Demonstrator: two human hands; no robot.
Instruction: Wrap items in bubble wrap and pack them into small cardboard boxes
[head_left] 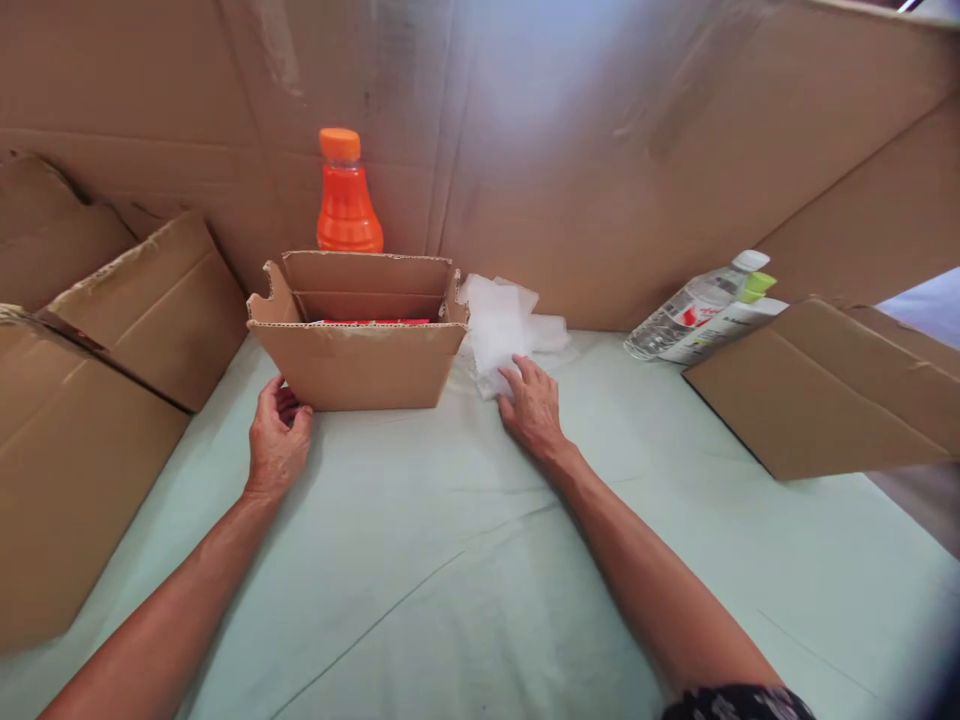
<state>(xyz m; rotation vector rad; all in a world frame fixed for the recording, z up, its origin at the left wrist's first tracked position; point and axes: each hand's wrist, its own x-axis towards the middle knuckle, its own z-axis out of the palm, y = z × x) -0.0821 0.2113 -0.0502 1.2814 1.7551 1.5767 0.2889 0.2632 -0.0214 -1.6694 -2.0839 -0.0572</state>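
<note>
A small open cardboard box (360, 365) stands on a pale green cloth (465, 560), with something red showing inside it. My left hand (277, 440) rests at the box's front left corner, fingers loosely curled and holding nothing. My right hand (531, 405) lies flat with fingers stretched onto a crumpled white wrapping sheet (501, 325) just right of the box. An orange bottle (346, 195) stands upright behind the box.
Cardboard walls (600, 150) surround the space. Flattened cardboard pieces lean at the left (142, 310) and right (825, 390). A clear plastic bottle (694, 305) and a white bottle with a green cap (731, 320) lie at the back right.
</note>
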